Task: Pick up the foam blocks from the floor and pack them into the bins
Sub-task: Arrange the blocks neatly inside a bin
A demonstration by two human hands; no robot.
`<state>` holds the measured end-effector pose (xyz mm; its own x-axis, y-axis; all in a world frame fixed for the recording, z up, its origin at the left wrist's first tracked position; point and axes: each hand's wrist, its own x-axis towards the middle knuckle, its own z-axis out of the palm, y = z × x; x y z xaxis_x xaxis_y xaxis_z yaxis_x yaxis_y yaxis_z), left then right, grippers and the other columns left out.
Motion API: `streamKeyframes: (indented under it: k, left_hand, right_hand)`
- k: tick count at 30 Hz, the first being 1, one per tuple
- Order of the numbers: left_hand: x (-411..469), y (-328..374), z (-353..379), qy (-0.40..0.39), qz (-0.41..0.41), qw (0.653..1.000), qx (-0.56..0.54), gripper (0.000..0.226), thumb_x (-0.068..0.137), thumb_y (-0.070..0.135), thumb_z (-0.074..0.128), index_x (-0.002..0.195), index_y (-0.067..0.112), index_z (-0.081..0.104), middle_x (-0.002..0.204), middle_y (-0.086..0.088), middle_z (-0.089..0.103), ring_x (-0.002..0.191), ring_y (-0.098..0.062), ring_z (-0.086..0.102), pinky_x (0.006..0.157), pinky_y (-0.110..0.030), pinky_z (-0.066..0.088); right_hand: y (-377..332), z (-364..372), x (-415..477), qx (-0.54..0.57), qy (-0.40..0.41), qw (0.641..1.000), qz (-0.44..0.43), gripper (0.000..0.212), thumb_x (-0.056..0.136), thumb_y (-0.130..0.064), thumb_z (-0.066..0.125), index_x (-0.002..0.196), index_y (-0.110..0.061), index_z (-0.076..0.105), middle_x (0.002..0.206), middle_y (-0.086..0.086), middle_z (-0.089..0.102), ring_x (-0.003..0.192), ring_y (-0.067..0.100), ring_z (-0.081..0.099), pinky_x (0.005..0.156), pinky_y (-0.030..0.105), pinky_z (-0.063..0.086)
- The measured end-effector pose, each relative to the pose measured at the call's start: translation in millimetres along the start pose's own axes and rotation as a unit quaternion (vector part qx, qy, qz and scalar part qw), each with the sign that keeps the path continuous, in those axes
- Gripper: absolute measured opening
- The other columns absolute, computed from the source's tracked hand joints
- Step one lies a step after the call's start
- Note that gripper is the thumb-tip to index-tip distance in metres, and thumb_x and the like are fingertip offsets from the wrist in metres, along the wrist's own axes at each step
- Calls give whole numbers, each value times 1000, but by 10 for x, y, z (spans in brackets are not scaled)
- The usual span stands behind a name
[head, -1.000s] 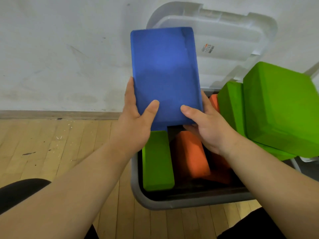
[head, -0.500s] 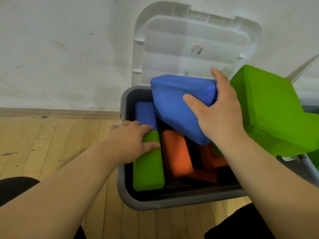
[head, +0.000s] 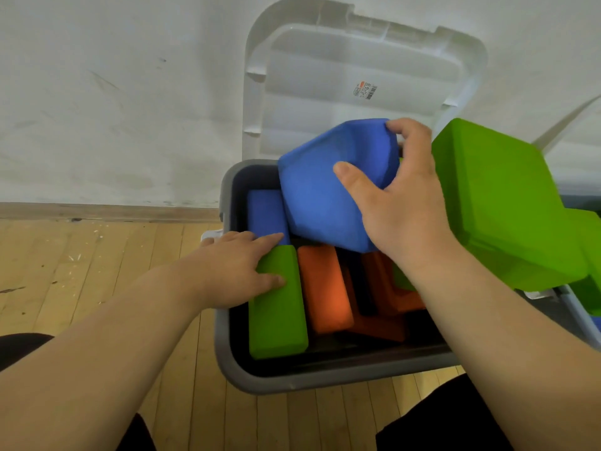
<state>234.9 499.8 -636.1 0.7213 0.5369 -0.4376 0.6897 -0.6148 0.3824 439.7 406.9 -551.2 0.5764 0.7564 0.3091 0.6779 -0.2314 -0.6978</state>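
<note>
A grey bin (head: 292,382) stands on the wood floor against the wall. Inside it stand a green foam block (head: 279,317), a small blue block (head: 265,213) and orange blocks (head: 325,294). My right hand (head: 400,206) grips a large blue foam block (head: 322,190), tilted over the bin's far side with its low corner down among the orange blocks. My left hand (head: 240,268) rests with straight fingers on the top end of the green block at the bin's left wall. Large green blocks (head: 500,203) pile up at the right, partly over the bin's right edge.
The bin's translucent white lid (head: 351,70) leans upright against the white wall behind it. A wooden baseboard (head: 97,211) runs along the wall. Bare plank floor (head: 97,271) lies left of the bin. A second bin's pale edge (head: 582,314) shows at the far right.
My left hand let go of the large blue block and dropped onto the green block in the bin. My right hand alone tilted the blue block and lowered it into the bin.
</note>
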Motion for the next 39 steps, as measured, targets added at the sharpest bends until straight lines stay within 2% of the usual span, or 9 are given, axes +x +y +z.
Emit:
streamKeyframes:
  k: [3, 7, 13, 17, 20, 23, 29, 33, 39]
  left_hand:
    - [7, 26, 8, 10, 0, 1000, 20, 81, 92, 75, 42, 160, 44, 9, 150, 6, 40, 144, -21, 31, 119, -49, 23]
    - [-16, 8, 23, 13, 9, 999, 30, 81, 93, 77, 38, 160, 45, 7, 151, 5, 39, 145, -22, 30, 120, -51, 20]
    - [-11, -10, 25, 9, 9, 1000, 25, 82, 90, 81, 34, 160, 46, 7, 151, 6, 39, 145, -21, 29, 120, -50, 21]
    - [0, -37, 44, 0, 13, 1000, 15, 84, 88, 84, 34, 159, 48, 6, 150, 7, 39, 145, -21, 28, 119, -50, 22]
    - [10, -68, 65, -2, 16, 1000, 12, 98, 68, 93, 14, 157, 52, 4, 148, 9, 38, 145, -20, 26, 120, -49, 19]
    - [24, -45, 87, 10, 13, 1000, 20, 97, 67, 91, 9, 156, 54, 1, 156, 6, 30, 149, -21, 19, 122, -51, 12]
    - [-4, -56, 56, 38, -30, 998, 33, 87, 73, 78, 27, 153, 62, -1, 169, 4, -5, 155, -25, -14, 123, -57, -3]
    - [-32, -158, 36, 43, -92, 995, -24, 107, 60, 98, 38, 152, 63, -4, 169, 3, -14, 155, -30, -10, 125, -55, 4]
    - [-70, -228, -45, 11, -146, 977, -158, 121, 63, 80, 73, 155, 58, -2, 169, -2, -18, 156, -33, -3, 124, -50, 14]
  right_hand:
    - [6, 80, -81, -4, 16, 999, -32, 68, 89, -42, 75, 146, -20, 45, 142, -9, 52, 128, 6, 47, 106, 13, 34]
    - [-32, 99, -135, -38, -56, 997, -34, 81, 90, -32, 71, 158, -20, 27, 158, -3, 35, 140, 8, 36, 108, 21, 34]
    - [-163, 13, -177, -126, -152, 980, -39, 94, 92, -42, 65, 162, -43, 2, 147, 3, 35, 115, 18, 50, 90, 31, 41]
    - [-202, -77, -43, -167, -150, 974, -26, 79, 96, -56, 56, 160, -46, 12, 133, 1, 46, 101, 15, 50, 87, 28, 36]
    - [-131, -29, 102, -162, -140, 977, 0, 74, 97, -58, 53, 160, -43, 18, 125, 0, 48, 99, 11, 47, 86, 24, 32]
    - [-59, 75, 245, -143, -141, 980, 16, 73, 98, -59, 52, 161, -41, 20, 138, 3, 50, 107, 10, 49, 91, 25, 34]
    - [43, 328, 468, -158, -166, 973, 21, 73, 99, -59, 50, 162, -35, 22, 153, 7, 48, 133, 25, 49, 100, 33, 37]
    - [277, 827, 364, -161, -239, 956, 63, 67, 103, -56, 43, 163, -37, 18, 157, 18, 39, 137, 36, 45, 107, 38, 36]
    - [601, 1133, 265, -120, -232, 962, 76, 55, 108, -41, 36, 161, -38, 21, 151, 17, 42, 132, 38, 45, 106, 43, 37]
